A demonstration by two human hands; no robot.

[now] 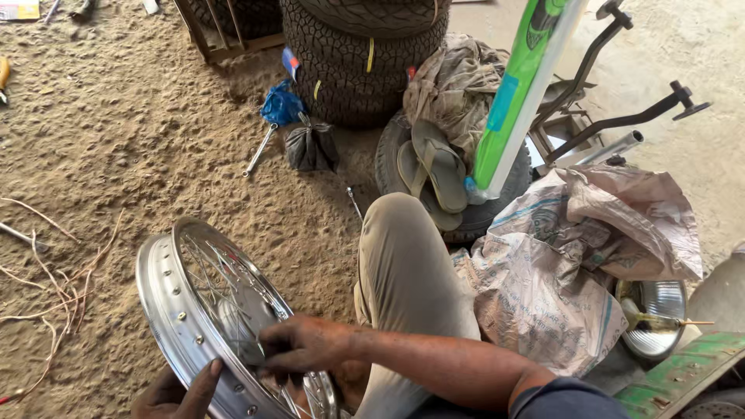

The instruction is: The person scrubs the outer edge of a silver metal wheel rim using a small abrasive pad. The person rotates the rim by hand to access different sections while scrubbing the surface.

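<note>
Chrome spoked wheel rim (167, 306), round and shiny, stands on sandy floor; left hand (177, 393) grips its edge, right hand (299, 345) pinches spokes at its hub. Beyond it, stacked knobbly tyres (361, 66).

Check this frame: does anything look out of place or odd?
A pair of flip-flops lies on top of a tyre beside crumpled cloth, and a wrench lies loose in the sand. The spoked rim in both hands shows no visible damage.
</note>
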